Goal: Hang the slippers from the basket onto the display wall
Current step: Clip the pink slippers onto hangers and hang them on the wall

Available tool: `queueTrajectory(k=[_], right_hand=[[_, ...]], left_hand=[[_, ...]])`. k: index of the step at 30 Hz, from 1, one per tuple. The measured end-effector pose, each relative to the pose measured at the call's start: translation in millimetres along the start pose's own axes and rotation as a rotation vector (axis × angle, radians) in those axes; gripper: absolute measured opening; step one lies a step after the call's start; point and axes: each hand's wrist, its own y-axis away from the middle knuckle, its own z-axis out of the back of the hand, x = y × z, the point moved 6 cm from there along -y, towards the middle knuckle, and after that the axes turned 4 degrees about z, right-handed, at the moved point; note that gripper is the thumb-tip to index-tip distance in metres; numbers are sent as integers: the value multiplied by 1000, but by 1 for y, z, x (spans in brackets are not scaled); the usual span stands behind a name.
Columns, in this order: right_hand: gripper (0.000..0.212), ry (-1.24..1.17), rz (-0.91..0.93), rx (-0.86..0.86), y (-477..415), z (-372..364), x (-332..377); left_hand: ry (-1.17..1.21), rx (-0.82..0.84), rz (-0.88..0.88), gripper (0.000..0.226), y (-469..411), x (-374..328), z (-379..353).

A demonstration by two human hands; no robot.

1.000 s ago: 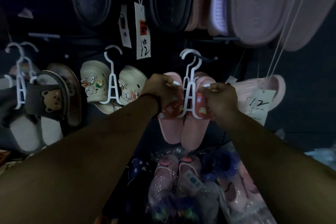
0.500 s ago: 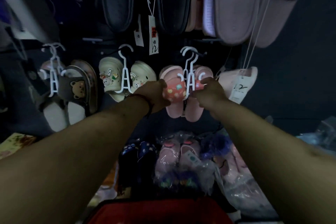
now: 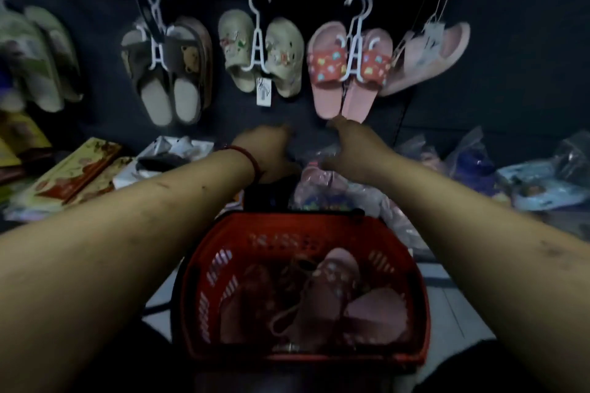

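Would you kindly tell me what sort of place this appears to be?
Probably a footwear shop or stall: slippers hang on white hangers on a display wall, a tag dangles from one pair, and a red basket holds more.

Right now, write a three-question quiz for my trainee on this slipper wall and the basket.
1. True or false: the pink slippers with red straps hang on the wall from a white hanger.
2. Which pair hangs just left of them? A cream clogs; B green boots; C black trainers.
3. Short answer: what lies in the red basket?
Key: 1 true; 2 A; 3 more pinkish slippers.
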Motion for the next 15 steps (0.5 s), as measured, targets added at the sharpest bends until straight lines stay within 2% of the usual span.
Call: queueTrajectory(k=[5,11,15], right_hand=[[78,62,-6,86,49,-58,-8],[77,11,-80,266,92,-123,-37],[87,-76,-168,351,109,-161,-59]], left_hand=[[-54,31,-49,65,54,5,-38],[-29,183,-19,74,97,22,-96],[48,240,-28,80,110,28,-129]])
